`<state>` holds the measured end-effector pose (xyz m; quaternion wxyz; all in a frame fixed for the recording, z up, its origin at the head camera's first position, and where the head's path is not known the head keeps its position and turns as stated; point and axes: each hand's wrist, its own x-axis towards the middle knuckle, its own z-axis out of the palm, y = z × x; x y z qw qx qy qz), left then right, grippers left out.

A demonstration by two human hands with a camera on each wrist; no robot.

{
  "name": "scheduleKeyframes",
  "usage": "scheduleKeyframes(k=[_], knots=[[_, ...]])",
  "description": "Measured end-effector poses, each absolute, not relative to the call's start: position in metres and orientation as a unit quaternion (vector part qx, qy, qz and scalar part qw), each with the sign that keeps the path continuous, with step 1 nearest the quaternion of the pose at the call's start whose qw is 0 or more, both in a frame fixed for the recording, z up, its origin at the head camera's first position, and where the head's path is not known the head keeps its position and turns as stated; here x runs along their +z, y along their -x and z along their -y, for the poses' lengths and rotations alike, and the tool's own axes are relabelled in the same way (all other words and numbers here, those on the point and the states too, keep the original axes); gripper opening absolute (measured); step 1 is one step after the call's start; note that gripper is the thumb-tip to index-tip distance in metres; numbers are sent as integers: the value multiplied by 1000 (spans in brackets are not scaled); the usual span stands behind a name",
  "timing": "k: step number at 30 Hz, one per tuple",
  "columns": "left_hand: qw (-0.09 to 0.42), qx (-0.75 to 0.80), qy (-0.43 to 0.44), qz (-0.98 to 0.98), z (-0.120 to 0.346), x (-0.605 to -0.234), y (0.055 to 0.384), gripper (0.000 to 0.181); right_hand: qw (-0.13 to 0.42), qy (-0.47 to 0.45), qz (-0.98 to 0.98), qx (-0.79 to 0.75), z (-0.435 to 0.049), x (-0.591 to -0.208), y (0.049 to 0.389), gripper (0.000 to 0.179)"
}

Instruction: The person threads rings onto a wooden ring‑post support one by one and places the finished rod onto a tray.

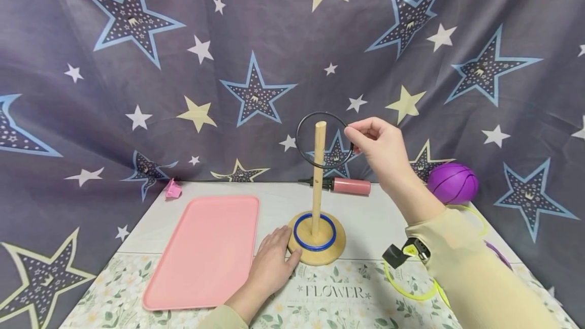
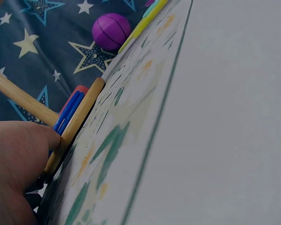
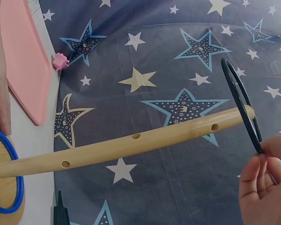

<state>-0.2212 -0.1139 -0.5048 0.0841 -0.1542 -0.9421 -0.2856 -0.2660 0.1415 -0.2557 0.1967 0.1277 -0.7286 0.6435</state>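
In the head view a wooden post [image 1: 318,182] stands upright on a round wooden base [image 1: 315,258]. A blue ring [image 1: 335,235] lies on the base around the post's foot. My right hand [image 1: 381,149] pinches the edge of a thin black ring [image 1: 297,141] between thumb and fingertips, level with the post's top. In the right wrist view the black ring [image 3: 234,84] crosses the post [image 3: 178,139] near its tip. My left hand [image 1: 271,265] rests with fingers extended against the base's left edge; in the left wrist view its thumb touches the base's rim [image 2: 79,124].
A pink tray [image 1: 210,253] lies left of the stand. Behind it are a red hand pump [image 1: 352,186] and a small pink object [image 1: 173,190]. A purple ball [image 1: 452,183] sits at the back right, with yellow rings [image 1: 411,296] partly hidden by my right arm. A starry cloth hangs behind.
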Motion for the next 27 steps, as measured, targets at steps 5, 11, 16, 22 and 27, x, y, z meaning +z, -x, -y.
scheduleKeyframes(k=[5, 11, 16, 22, 27], knots=[[87, -285, 155, 942, 113, -506, 221, 68, 193, -119, 735, 640, -138, -260, 269, 20], [87, -281, 156, 943, 114, -508, 221, 68, 181, -108, 742, 637, -135, -269, 272, 19], [87, -279, 156, 943, 114, -507, 221, 68, 175, -99, 744, 637, -134, -278, 275, 20], [84, -279, 153, 944, 114, -506, 222, 69, 164, -84, 748, 638, -135, -294, 278, 20], [84, -277, 152, 945, 114, -505, 222, 68, 148, -68, 744, 648, -135, -309, 278, 20]])
